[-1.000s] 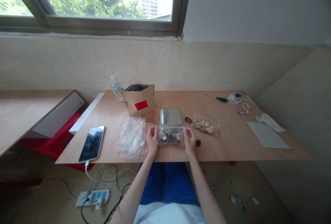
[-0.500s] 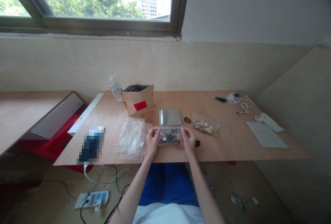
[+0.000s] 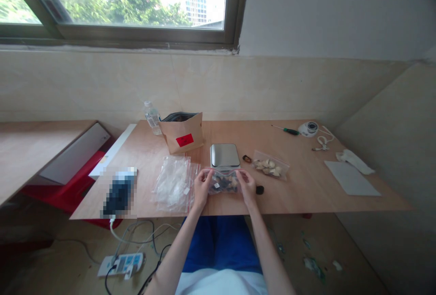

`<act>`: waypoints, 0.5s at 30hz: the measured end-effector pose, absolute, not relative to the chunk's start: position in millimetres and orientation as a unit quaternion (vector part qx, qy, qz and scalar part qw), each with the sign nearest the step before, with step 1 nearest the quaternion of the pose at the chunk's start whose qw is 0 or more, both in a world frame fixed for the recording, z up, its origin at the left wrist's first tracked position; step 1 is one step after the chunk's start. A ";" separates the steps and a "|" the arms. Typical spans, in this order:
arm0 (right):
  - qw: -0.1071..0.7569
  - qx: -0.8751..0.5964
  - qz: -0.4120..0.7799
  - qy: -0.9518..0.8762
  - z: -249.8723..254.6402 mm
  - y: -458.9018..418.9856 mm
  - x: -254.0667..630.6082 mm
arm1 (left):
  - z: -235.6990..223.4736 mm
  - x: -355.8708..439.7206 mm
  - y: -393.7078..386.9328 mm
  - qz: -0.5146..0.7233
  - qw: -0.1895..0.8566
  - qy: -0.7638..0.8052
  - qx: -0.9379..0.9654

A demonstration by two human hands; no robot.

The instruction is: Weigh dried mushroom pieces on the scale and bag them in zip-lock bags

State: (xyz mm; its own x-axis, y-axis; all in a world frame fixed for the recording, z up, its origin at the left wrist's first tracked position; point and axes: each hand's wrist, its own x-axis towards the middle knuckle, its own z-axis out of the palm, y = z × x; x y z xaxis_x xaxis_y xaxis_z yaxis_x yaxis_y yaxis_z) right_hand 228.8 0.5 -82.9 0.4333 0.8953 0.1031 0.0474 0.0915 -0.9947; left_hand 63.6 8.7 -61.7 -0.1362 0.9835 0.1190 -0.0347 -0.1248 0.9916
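A clear zip-lock bag [image 3: 225, 185] with dark and brownish pieces inside is held near the table's front edge. My left hand [image 3: 203, 187] pinches its upper left corner, and my right hand [image 3: 247, 185] grips the upper right one. Between the hands the bag's red-edged top sags a little. Just behind it sits a small scale [image 3: 225, 154] with a metal plate. Left of my left hand lies a pile of clear zip-lock bags [image 3: 173, 184]. Another zip-lock bag [image 3: 270, 166], filled with pale flat pieces, rests to the right.
A brown paper pouch [image 3: 184, 134] stands open beside a plastic bottle [image 3: 152, 116]. A phone [image 3: 119, 193], blurred, lies at the left. Small dark items [image 3: 247, 159] are near the scale. A screwdriver [image 3: 290, 131], a white camera [image 3: 308, 129] and white paper [image 3: 352, 178] lie to the right.
My hands have drawn slightly closer together on the bag. Its top edge, nearly straight before, now dips in the middle.
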 end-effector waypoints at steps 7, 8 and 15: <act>0.595 -0.585 0.345 -0.430 -78.7 -2.8 232.5 | -61.3 63.5 9.9 0.571 0.451 0.488 0.483; 0.593 -0.588 0.342 -0.431 -77.9 -3.1 234.1 | -60.8 63.6 9.7 0.571 0.449 0.489 0.482; 0.552 -0.580 0.251 -0.544 -49.9 -6.0 249.3 | -46.0 66.2 1.0 0.569 0.441 0.487 0.494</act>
